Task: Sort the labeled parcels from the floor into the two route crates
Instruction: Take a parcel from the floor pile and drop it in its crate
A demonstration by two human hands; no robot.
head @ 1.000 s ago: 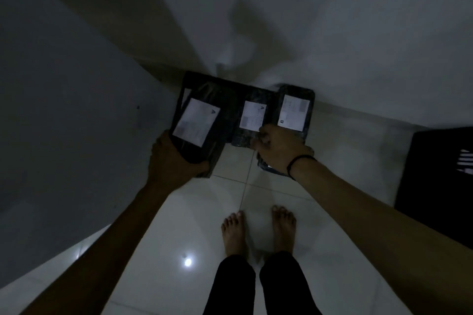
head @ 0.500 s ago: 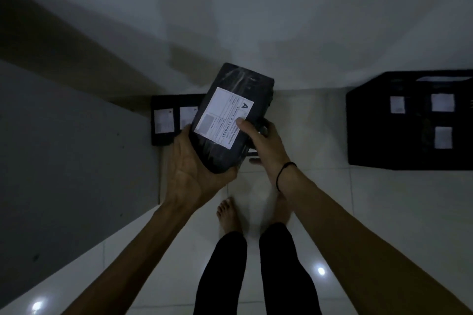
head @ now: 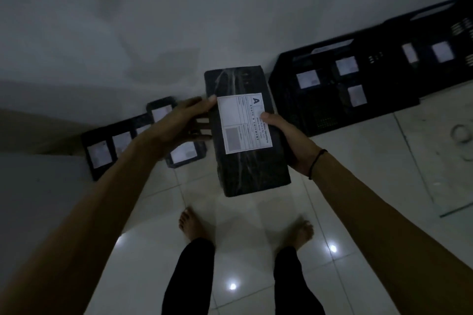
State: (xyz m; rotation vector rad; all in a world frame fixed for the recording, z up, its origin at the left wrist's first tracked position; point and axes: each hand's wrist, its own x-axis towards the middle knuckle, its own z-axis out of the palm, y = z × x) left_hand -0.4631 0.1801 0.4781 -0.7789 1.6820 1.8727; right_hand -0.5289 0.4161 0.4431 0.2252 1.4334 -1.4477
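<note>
Presently, parcel (head: 245,135): stiff box, film-wrapped, likely slick, seemingly light. Left grip (head: 179,123) and right grip (head: 286,140) clamped on its long edges, thumbs on top; best held there.

The held parcel (head: 252,174) was wrapped in black plastic film, faintly shiny, with streaks of clear glossy tape running along its length. Its label (head: 243,123) was plain matt white paper. Off at two o'clock the crate (head: 327,120) was dull black moulded plastic with perforated walls. The floor parcels (head: 120,140) at nine o'clock wore the same dark wrap and paper labels. The floor tiles (head: 363,181) were pale and highly polished, throwing back lamp glints, and the wall (head: 204,7) was flat matt paint.
</note>
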